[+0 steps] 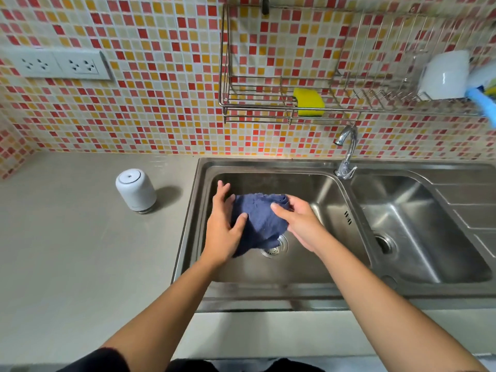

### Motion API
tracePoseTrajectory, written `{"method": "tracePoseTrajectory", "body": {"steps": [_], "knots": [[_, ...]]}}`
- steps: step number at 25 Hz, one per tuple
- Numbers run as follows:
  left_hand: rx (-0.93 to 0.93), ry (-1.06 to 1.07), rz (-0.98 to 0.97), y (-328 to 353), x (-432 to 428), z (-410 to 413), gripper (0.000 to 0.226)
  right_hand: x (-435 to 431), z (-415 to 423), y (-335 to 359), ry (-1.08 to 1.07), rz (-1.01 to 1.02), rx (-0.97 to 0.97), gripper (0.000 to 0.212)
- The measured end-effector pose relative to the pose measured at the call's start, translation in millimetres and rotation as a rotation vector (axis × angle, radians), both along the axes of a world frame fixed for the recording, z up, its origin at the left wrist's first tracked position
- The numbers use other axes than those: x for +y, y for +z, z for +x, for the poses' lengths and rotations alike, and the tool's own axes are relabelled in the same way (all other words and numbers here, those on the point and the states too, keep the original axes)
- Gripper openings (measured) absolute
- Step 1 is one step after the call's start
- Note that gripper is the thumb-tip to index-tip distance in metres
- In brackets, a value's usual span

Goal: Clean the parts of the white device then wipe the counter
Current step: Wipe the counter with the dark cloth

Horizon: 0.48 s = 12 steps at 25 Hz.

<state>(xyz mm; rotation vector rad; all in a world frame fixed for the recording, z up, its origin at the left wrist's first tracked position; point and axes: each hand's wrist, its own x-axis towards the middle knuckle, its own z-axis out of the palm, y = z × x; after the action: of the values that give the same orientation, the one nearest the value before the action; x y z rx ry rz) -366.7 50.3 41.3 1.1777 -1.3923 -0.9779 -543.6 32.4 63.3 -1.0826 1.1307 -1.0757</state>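
While the white device (136, 193) stands upright on the table (80, 251) left of the sink (308, 167), both hands — left hand (224, 226), right hand (300, 224) — grip a blue cloth (260, 221) over the sink's left basin.

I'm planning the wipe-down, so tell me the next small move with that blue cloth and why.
Probably carry the blue cloth left, out of the sink and onto the counter. Both the left hand and the right hand hold it bunched above the drain, the tap shows no running water, and the white device stands assembled on the counter.
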Motion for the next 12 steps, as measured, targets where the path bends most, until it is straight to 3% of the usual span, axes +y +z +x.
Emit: {"method": "tracePoseTrajectory", "body": {"steps": [3, 5, 8, 12], "knots": [[0.179, 0.062, 0.211, 6.1, -20.4, 6.0, 0.069, -13.9, -0.3, 13.5, 0.053, -0.115, 0.122, 0.022], [0.169, 0.036, 0.265, 17.7, -32.4, 10.9, 0.057, -20.7, -1.4, 26.8, 0.053, -0.195, 0.216, 0.023], [0.007, -0.018, 0.094, 60.9, -47.1, 14.6, 0.046, -38.3, -8.7, 57.1, -0.039, -0.356, 0.338, 0.02], [-0.139, -0.031, -0.281, 157.1, -85.3, 9.2, 0.044, -82.5, -23.9, 128.6, -0.18, -0.585, 0.265, 0.023]]}}
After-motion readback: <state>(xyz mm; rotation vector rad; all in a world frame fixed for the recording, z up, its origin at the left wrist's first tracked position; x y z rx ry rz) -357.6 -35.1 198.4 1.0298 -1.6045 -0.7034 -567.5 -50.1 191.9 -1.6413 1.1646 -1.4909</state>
